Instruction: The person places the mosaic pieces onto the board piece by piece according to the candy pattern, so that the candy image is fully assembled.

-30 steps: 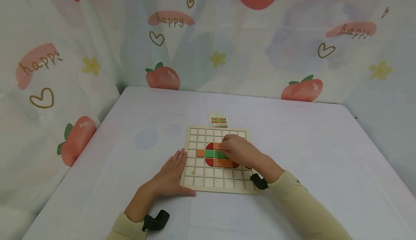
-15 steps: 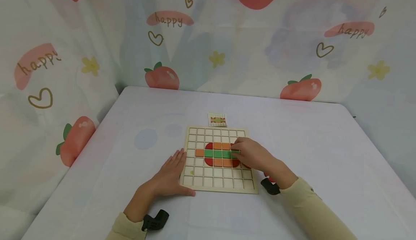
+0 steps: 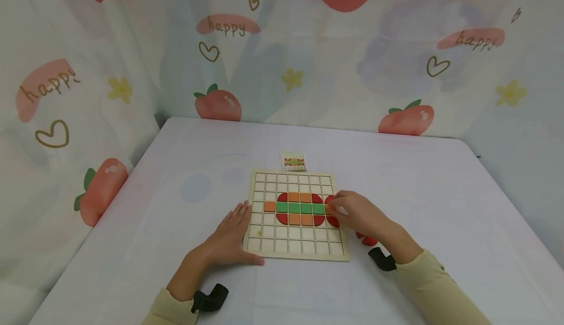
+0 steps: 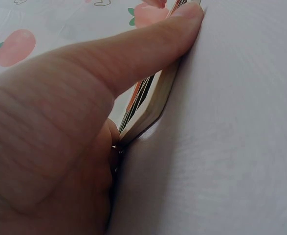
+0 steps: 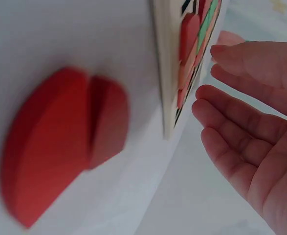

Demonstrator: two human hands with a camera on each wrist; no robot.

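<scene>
A wooden grid board [image 3: 282, 246] holds green square tiles [image 3: 294, 208] in a row, with orange tiles [image 3: 300, 197] above and below and red quarter-round tiles [image 3: 282, 219] at the corners. My left hand [image 3: 226, 237] lies flat beside the board, fingers along its left edge and thumb [image 4: 153, 46] at the front edge. Over the right edge is my right hand [image 3: 363, 212], fingertips at an orange tile [image 3: 328, 209] between red tiles [image 3: 333, 221] in the right-hand column. In the right wrist view its thumb and fingers are apart, with nothing between them.
Loose red tiles [image 3: 369, 240] lie on the white cloth right of the board, partly behind the right forearm; they appear large in the right wrist view. A small pattern card [image 3: 293, 161] lies behind the board. Printed curtains [image 3: 282, 46] stand at the table's back and left.
My right hand has moved from the middle of the board to its right edge, uncovering the green row and the red tiles at its right end. The left hand stays in place.
</scene>
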